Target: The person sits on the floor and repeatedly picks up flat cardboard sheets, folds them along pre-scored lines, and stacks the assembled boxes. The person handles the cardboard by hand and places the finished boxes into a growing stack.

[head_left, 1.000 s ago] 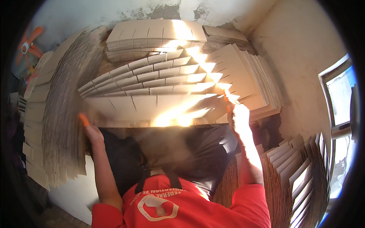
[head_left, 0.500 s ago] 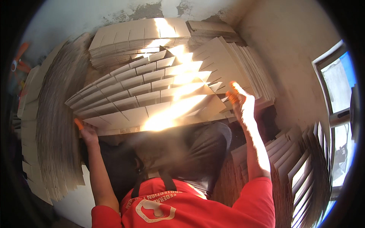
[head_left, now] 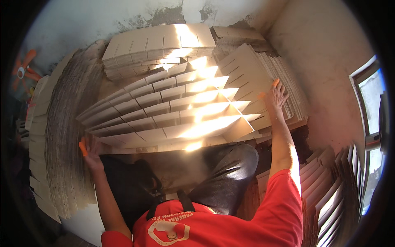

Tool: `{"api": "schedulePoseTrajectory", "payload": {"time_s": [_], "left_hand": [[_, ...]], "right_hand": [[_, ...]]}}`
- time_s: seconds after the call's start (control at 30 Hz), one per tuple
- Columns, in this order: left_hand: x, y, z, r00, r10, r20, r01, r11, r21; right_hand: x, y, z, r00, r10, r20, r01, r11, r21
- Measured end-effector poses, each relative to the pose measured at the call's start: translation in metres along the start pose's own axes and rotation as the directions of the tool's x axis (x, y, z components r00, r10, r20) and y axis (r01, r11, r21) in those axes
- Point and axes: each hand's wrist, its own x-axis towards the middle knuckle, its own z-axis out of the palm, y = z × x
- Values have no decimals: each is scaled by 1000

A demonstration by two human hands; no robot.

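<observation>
In front of me stands a cardboard divider grid, several long slotted strips fanned out, with a cross strip joining them at the right end. My left hand is at the grid's near left corner, fingers stretched out and an orange finger cover on the thumb. My right hand reaches over the stack of slotted cardboard sheets right of the grid. Its fingers are apart, with orange covers on some, and nothing shows in its grip.
More slotted cardboard is piled along the far wall. A tall cardboard stack stands at the left, near an orange fan. Angled sheets fill the lower right, below a window. Bright sunlight crosses the grid.
My right hand has moved from the grid's right end up and right to the stacked sheets. A further cross strip now spans the grid's right end. My left hand stays at the left corner.
</observation>
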Motion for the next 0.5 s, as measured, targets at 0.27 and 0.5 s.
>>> {"api": "schedulePoseTrajectory", "payload": {"time_s": [0.27,0.5], "left_hand": [[-12,15,-30,979,166,-120,-151,981,120],[-66,65,65,848,522,91,-497,725,477]], "right_hand": [[23,70,-51,965,94,-243,-72,993,97],[-13,79,-198,821,-81,-565,304,900,313]]}}
